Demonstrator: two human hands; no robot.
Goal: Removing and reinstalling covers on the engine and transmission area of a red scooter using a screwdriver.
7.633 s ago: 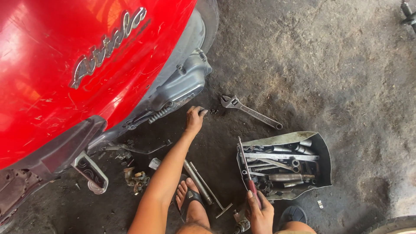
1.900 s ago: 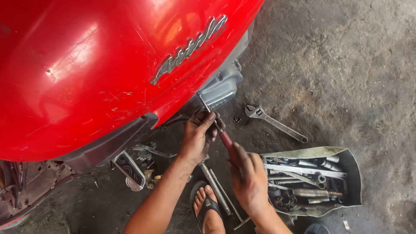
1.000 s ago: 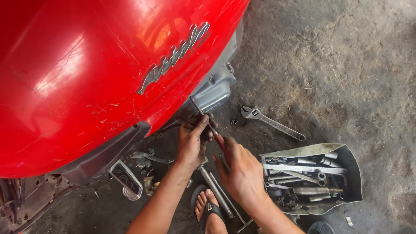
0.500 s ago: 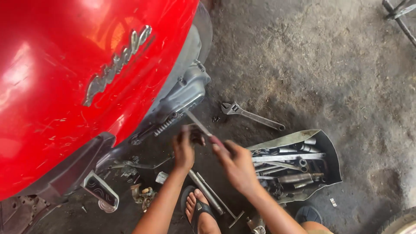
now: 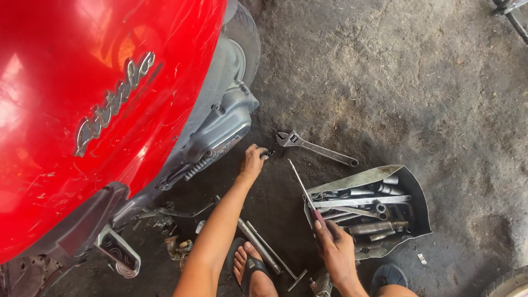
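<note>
My left hand [image 5: 252, 163] reaches out over the dirt floor and pinches a small dark part [image 5: 268, 154] at its fingertips, just below the grey engine cover [image 5: 220, 129] of the red scooter [image 5: 88, 110]. My right hand [image 5: 335, 248] is down by the left edge of the metal tool tray [image 5: 410, 190]. It grips a red-handled screwdriver [image 5: 306, 198] whose long shaft points up and away from me.
An adjustable wrench [image 5: 316, 149] lies on the floor beyond the tray. The tray holds several sockets and wrenches. A T-handle wrench [image 5: 269, 256] lies by my sandalled foot [image 5: 250, 269]. Small parts are scattered under the scooter by its footrest [image 5: 118, 253].
Both hands have pulled back from the engine. My left hand went right, down to the floor with a small part. My right hand dropped to the tray with the screwdriver.
</note>
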